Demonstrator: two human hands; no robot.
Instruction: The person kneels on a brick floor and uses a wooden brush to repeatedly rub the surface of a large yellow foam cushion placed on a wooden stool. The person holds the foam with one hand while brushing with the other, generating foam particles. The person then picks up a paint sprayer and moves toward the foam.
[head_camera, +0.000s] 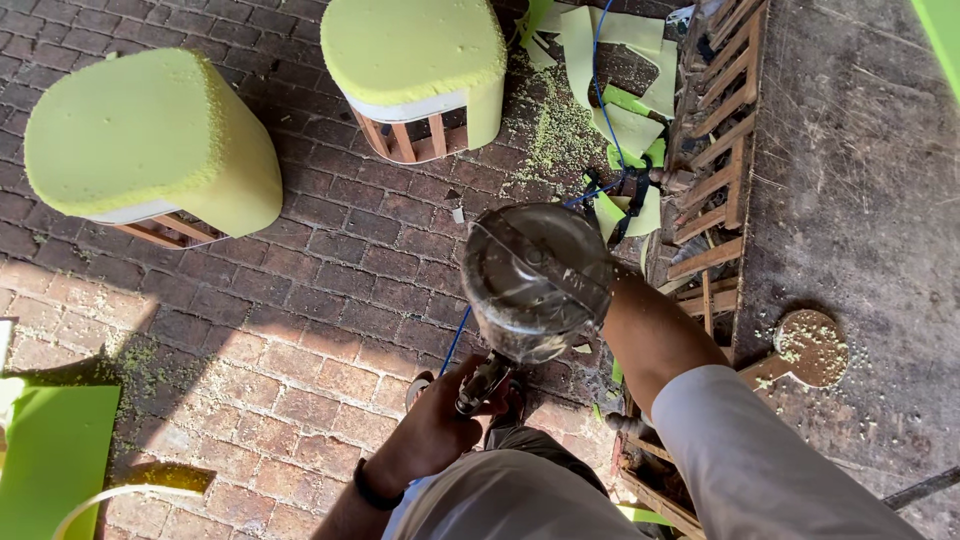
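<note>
My left hand, with a dark band at the wrist, is closed around the handle of a spray gun. The gun's round, smeared metal cup points up toward the camera and fills the middle of the view. My right forearm, in a white sleeve, reaches in from the right to the cup's edge. The right hand itself is hidden behind the cup. A blue hose runs from under the gun across the brick floor.
Two wooden stool frames topped with lime-green foam stand on the brick paving. Green foam scraps lie by a wooden slatted frame. A dirty board at the right bears a round wooden disc. A green foam sheet lies bottom left.
</note>
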